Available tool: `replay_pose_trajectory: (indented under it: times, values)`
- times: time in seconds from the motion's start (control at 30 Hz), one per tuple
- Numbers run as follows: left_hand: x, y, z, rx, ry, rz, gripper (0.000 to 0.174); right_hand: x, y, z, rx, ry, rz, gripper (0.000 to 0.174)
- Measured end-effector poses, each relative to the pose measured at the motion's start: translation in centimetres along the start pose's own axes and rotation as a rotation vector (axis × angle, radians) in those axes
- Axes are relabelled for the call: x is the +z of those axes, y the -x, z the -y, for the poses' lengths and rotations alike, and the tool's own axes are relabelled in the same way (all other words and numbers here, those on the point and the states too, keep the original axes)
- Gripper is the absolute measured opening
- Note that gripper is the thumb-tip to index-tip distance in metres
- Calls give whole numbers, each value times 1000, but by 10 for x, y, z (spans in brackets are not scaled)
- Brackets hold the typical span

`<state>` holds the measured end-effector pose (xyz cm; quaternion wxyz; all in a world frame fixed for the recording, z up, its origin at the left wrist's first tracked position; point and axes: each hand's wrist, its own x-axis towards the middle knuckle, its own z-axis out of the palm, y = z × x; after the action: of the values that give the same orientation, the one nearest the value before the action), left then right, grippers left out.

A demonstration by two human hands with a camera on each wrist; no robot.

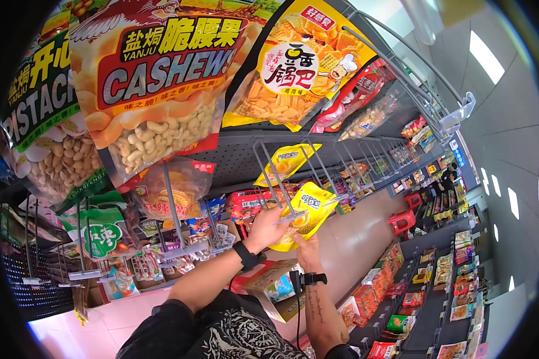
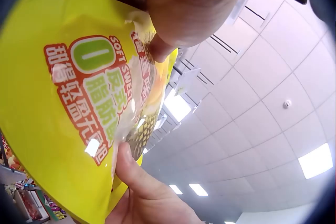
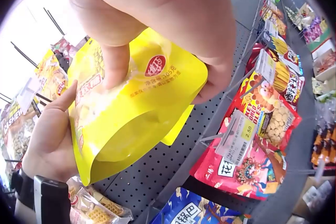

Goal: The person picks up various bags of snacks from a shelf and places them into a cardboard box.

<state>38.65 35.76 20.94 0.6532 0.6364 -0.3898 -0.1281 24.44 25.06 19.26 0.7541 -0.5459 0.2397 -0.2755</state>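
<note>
A yellow snack bag (image 1: 312, 209) is held between both hands in front of the hanging racks. My left hand (image 1: 266, 230) grips its left edge, with the thumb on the printed face. Lower down, my right hand (image 1: 308, 256) pinches the bottom edge, and in the right wrist view the thumb of the right hand (image 3: 157, 8) presses into the bag's front. The left wrist view shows the yellow bag (image 2: 63, 92) close up, bent between the two thumbs. A similar yellow bag (image 1: 287, 163) hangs on a hook just behind.
Large cashew (image 1: 161, 90) and yellow snack (image 1: 305, 60) bags hang above. Metal hooks (image 1: 269, 161) jut out near the hands. A cardboard box (image 1: 275, 293) stands below them. Red stools (image 1: 401, 221) are farther along the aisle, and stocked shelves (image 1: 425, 287) line the right side.
</note>
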Motion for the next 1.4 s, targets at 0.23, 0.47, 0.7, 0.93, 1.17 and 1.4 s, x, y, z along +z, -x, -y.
replay_pose_trajectory:
  times: [0.23, 0.47, 0.7, 0.93, 1.17, 1.4]
  values:
    - [-6, -8, -18, 1, -46, 26, 25, 1, -8, 5, -24, -35, 28, 48]
    - [0, -15, -10, -75, 1, -32, 28, 7, -20, 7, -52, 35, 76, 52]
    - [0, -74, 17, 41, 70, -349, 34, -57, -2, -58, 21, 264, -288, 45]
    - [-15, -37, 48, 103, -46, -289, 22, -248, 130, -193, 272, 771, -605, 36]
    - [-24, 107, 16, -477, -286, 309, 25, -320, 174, -215, 674, 1103, -441, 48]
    - [20, 183, 1, -722, -383, 407, 29, -329, 115, -252, 544, 1180, -380, 53]
